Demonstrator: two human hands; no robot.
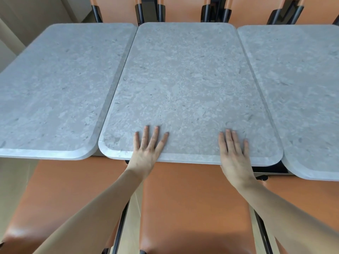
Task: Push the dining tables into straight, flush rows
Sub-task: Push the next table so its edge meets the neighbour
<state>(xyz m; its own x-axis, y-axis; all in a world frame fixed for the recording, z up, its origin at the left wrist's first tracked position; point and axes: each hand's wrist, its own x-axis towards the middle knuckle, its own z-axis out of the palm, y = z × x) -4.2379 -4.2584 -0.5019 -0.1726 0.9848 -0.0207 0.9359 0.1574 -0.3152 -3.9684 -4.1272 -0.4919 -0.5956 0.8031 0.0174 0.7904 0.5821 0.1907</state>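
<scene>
Three grey stone-look dining tables stand side by side. The middle table [185,85] fills the centre of the view. The left table [55,85] lies close beside it, with a narrow gap that widens toward me. The right table [300,85] touches or nearly touches its other side, and its near edge reaches closer to me than the middle table's. My left hand [147,148] lies flat on the middle table's near edge, fingers spread and straight. My right hand [235,153] rests flat on the same edge further right, fingers straight.
Orange padded chair seats [192,204] sit under the near edge, directly below my arms. More orange chair backs with black frames [181,10] line the far side of the tables. Pale floor shows at the far left.
</scene>
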